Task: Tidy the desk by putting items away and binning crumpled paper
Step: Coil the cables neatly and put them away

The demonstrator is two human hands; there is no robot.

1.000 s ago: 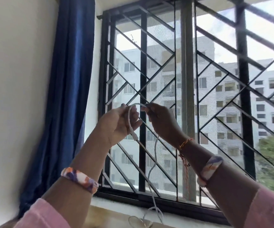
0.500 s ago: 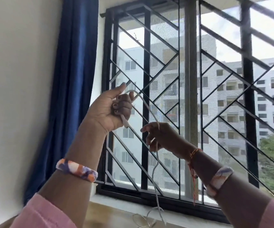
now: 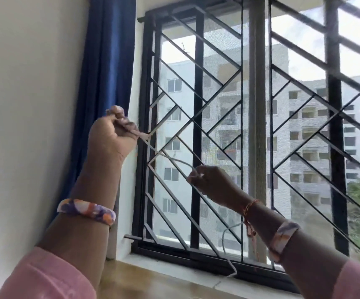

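Evidently one white cable is being gathered for putting away: the left hand, raised to the left near the blue curtain, has its fingers curled tight round one end, while the right hand, lower and to the right before the window grille, pinches the cable further along. Between the two hands the cable sags in a loose arc, and the rest trails down toward the sill. Each wrist wears one patterned bangle, two in all
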